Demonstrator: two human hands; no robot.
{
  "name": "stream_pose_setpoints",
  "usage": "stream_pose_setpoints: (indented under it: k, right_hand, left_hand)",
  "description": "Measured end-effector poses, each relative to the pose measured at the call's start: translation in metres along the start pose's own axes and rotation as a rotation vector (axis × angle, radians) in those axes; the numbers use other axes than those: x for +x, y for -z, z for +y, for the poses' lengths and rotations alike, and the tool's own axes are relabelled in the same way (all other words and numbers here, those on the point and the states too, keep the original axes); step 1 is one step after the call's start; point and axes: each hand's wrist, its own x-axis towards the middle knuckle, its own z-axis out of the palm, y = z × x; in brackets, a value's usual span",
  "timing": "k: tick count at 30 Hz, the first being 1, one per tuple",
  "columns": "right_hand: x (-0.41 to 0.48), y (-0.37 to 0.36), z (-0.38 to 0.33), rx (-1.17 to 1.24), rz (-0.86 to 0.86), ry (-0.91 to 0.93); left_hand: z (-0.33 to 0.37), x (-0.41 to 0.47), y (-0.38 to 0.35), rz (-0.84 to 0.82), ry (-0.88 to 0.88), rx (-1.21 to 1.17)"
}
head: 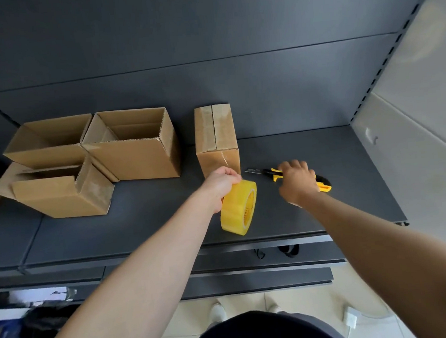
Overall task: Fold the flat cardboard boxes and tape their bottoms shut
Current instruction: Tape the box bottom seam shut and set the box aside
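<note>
"Taped box: where?" the desk asks.
"Seam up, mid-shelf, just beyond the left hand, whose fingers grip a yellow tape roll. The right hand curls round a utility knife, just right of the box."
"Room?"
"Three open boxes crowd the far left. Dark shelf surface shows from the knife to the right end, and left of the roll to the near edge."

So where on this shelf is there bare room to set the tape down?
Bare shelf lies between the front open box and the tape, and right of the taped box, beyond the knife. The left end is crowded with three open boxes. The left hand holds the tape, the right hand grips the knife.
</note>
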Motion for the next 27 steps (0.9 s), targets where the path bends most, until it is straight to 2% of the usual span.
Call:
stream_pose_setpoints:
  k: [2,4,5,7,12,18,23,27]
  right_hand:
    - [-0.005,0.009,-0.002,0.258,-0.057,0.060]
    - [-0.014,0.017,-0.003,0.448,-0.242,0.078]
    - [-0.018,0.019,-0.003,0.498,-0.317,0.071]
    - [-0.025,0.020,-0.001,0.541,-0.342,0.046]
    - [-0.031,0.021,0.012,0.395,-0.165,0.012]
    - [-0.031,0.036,0.031,0.157,-0.154,-0.104]
    - [-0.034,0.034,0.030,0.115,-0.108,-0.205]
    - [-0.034,0.028,0.027,0.126,-0.074,-0.225]
  left_hand:
    - [0.002,0.001,-0.010,0.008,-0.008,-0.002]
    - [0.003,0.003,-0.020,0.012,-0.010,0.003]
    - [0.004,0.003,-0.026,0.008,-0.012,-0.001]
    - [0.007,0.002,-0.038,-0.015,-0.001,-0.018]
    - [0.013,-0.001,-0.067,-0.081,0.026,-0.043]
    - [0.011,-0.011,-0.090,-0.108,0.059,-0.075]
    - [0.005,-0.008,-0.099,-0.079,0.067,-0.094]
    - [0.008,-0.010,-0.094,-0.082,0.154,-0.135]
